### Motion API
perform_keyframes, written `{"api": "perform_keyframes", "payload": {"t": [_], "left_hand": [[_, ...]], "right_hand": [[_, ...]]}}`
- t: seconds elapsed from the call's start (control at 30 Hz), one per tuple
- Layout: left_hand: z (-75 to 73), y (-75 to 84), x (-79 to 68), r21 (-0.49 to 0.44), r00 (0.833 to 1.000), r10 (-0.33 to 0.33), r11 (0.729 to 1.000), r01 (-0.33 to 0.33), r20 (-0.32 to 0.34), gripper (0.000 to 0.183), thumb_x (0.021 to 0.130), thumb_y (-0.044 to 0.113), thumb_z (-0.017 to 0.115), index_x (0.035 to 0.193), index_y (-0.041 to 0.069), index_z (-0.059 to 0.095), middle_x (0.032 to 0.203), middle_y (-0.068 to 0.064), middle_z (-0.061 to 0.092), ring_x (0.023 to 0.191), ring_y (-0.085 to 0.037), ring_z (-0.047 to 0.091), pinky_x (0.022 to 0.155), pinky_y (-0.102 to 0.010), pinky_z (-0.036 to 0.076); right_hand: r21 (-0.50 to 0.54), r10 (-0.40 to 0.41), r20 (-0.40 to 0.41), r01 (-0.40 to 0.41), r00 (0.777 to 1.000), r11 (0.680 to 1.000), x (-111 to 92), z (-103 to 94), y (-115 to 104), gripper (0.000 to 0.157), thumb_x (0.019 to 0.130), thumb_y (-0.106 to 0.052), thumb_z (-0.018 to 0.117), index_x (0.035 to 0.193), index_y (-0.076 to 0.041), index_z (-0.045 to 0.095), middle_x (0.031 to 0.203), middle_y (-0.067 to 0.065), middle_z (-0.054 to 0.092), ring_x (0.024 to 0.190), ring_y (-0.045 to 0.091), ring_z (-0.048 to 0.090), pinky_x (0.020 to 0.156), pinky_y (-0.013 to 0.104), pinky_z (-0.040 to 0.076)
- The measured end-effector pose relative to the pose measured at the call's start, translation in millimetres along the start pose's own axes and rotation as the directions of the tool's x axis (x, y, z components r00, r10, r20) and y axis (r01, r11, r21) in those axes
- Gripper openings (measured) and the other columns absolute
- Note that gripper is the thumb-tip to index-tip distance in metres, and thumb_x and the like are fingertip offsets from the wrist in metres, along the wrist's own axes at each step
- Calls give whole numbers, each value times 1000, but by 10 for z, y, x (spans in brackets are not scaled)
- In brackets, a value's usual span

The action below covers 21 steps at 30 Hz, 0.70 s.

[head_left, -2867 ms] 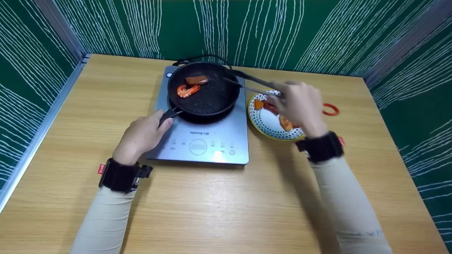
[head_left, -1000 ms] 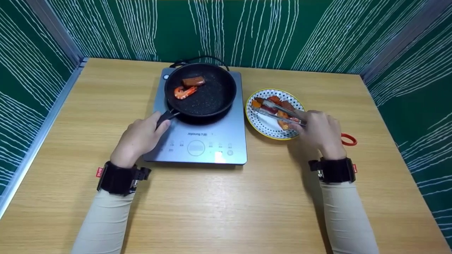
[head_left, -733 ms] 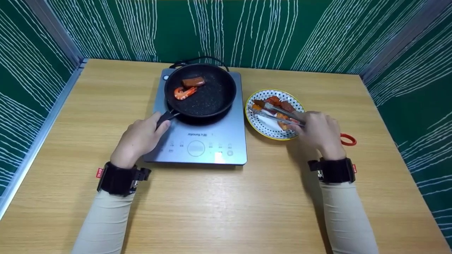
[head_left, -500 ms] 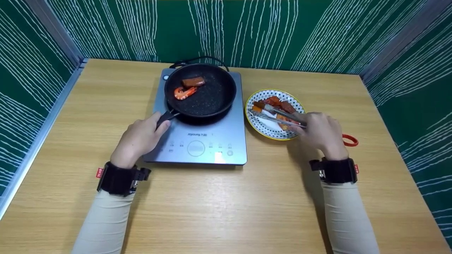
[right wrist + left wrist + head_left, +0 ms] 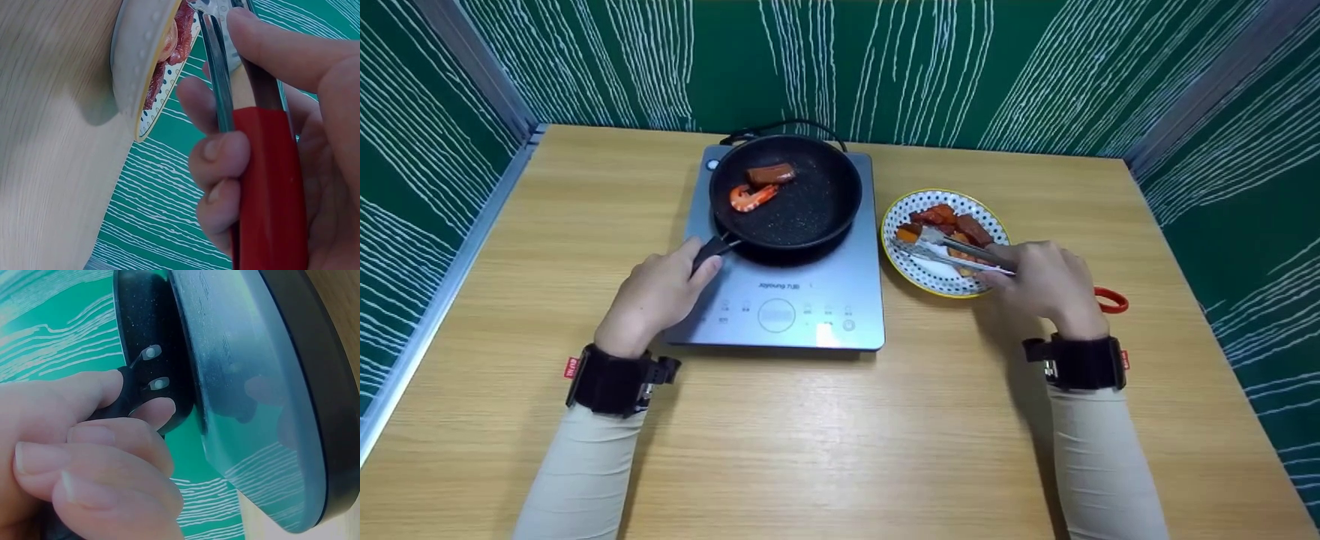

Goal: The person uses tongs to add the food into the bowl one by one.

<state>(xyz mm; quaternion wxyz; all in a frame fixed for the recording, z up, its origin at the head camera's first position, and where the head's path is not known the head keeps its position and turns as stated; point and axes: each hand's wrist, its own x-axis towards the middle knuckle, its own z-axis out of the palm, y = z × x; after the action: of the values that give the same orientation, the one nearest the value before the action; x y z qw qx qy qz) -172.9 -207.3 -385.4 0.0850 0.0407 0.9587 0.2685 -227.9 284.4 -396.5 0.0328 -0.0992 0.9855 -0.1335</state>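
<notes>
My left hand [image 5: 660, 300] grips the black handle [image 5: 709, 251] of a frying pan [image 5: 819, 204] with curled fingers. A curled orange prawn [image 5: 748, 199] and a reddish-brown chunk [image 5: 771, 174] lie together in the pan's left half. My right hand [image 5: 1046, 281] holds metal tongs [image 5: 971, 250] by their red handle [image 5: 270, 185]. The tong tips are slightly apart, low over a dotted plate [image 5: 913, 271] with a yellow rim. Beside the tips are an orange piece [image 5: 908, 234] and several red-brown pieces [image 5: 973, 229]. Nothing shows between the tips in the head view.
The pan sits at the back of a silver induction cooker [image 5: 840, 300], whose black cable [image 5: 810, 121] loops behind it. The plate stands to the cooker's right on the wooden table [image 5: 840, 435]. Green patterned walls [image 5: 885, 67] enclose the back and sides.
My right hand has brought the tongs from over the pan to the plate, then drawn the tips slightly back to the right. My left hand stays on the pan handle.
</notes>
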Motion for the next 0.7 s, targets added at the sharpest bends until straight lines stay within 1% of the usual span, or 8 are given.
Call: {"api": "perform_keyframes", "payload": {"t": [0.2, 0.47, 0.7], "left_hand": [[2, 0, -5, 3, 1000, 0, 1000, 0, -2, 33, 115, 44, 41, 112, 12, 49, 80, -5, 39, 68, -27, 47, 61, -37, 30], [9, -3, -7, 4, 1000, 1, 1000, -1, -10, 32, 116, 43, 42, 112, 11, 49, 80, -5, 39, 69, -28, 48, 61, -37, 31], [10, -2, -5, 22, 1000, 14, 1000, -13, -27, 32, 115, 42, 43, 110, 10, 49, 80, -6, 39, 70, -29, 49, 60, -38, 30]], "right_hand": [[-7, 1, 12, -1, 1000, 1000, -1, -11, 2, 51, 98, -43, 76, 142, -16, 69, 129, 24, 69, 108, 40, 61, 88, 57, 44], [-1, 11, 20, -11, 1000, 1000, -12, -26, 16, 52, 99, -42, 76, 143, -17, 68, 129, 22, 70, 108, 38, 60, 88, 56, 43], [-2, 4, 21, -4, 1000, 1000, -20, -53, 62, 52, 98, -38, 77, 144, -16, 66, 131, 24, 69, 113, 41, 62, 91, 60, 45]]}}
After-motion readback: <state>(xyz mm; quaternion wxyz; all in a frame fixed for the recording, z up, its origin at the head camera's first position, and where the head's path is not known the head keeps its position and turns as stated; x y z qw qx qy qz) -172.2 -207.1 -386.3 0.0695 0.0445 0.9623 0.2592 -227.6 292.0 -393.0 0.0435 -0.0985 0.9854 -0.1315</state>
